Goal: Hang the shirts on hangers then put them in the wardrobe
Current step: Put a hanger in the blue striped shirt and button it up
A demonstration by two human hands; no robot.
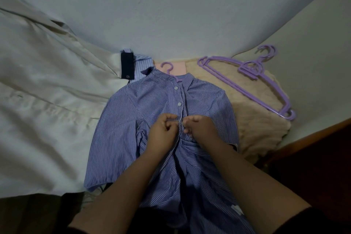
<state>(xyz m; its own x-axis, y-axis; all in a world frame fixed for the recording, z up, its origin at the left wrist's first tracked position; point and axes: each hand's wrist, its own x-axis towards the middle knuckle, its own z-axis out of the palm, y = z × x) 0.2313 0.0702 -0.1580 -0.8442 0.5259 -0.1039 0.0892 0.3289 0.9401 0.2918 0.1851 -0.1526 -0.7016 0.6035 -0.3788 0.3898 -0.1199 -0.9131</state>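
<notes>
A blue-and-white striped shirt (144,112) lies face up on the bed, its front toward me. A purple hanger sits inside it; only the hook (168,68) shows above the collar. Two white buttons on the placket are fastened. My left hand (163,129) pinches the left edge of the placket below them. My right hand (199,127) pinches the right edge at the same height. The two hands nearly touch. A second, paler striped shirt (141,68) peeks out behind the collar, mostly hidden.
A stack of spare purple hangers (252,74) lies on a cream knitted blanket (252,129) to the right. A cream sheet or garment (47,85) covers the bed at left. A dark label strip (126,65) lies by the paler shirt. A wooden bed edge (307,138) runs at lower right.
</notes>
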